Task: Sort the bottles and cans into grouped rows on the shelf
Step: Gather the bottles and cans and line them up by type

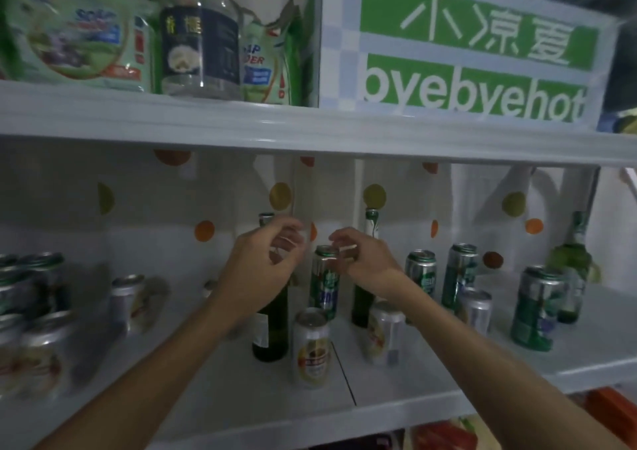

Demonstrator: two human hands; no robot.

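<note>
Carefully now: settle each grip before lifting. Left hand (262, 267) curled at the neck of the near green bottle (272, 329), right hand (365, 263) curled at the rim of the green can (324, 291), both mid-way along the shelf (224, 398); hold on either too blurred to call. Take the bottle low on the neck, the can round its body, and lift straight. Mind the silver can (312, 346) just beside the bottle's foot, and the second bottle (362, 306) behind the right wrist. Little headroom under the upper shelf (310, 129). Open room along the front edge, left of centre; grouped cans (41, 346) at the left end.
</note>
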